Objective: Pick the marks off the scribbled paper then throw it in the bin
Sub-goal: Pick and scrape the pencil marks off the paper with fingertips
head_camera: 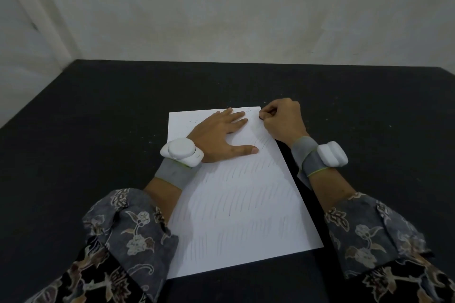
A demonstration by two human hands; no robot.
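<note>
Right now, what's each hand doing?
Left hand: open, pressing flat on the paper.
Right hand: fingers curled, pinching something small and dark; cannot tell what.

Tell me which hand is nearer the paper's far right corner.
Right. The right hand is curled at the far right corner of the paper; the left hand lies flat on the sheet, further left.

The left hand (pixel 222 131) lies flat, palm down, fingers straight and pointing to the far right, thumb spread toward the near right. The right hand (pixel 283 119) is curled into a loose fist, its fingertips pinched together at the far left side of the hand; whether they hold something small cannot be told. Both forearms reach in from the near side, each wrist wearing a grey band with a white device, patterned sleeves pushed back.
</note>
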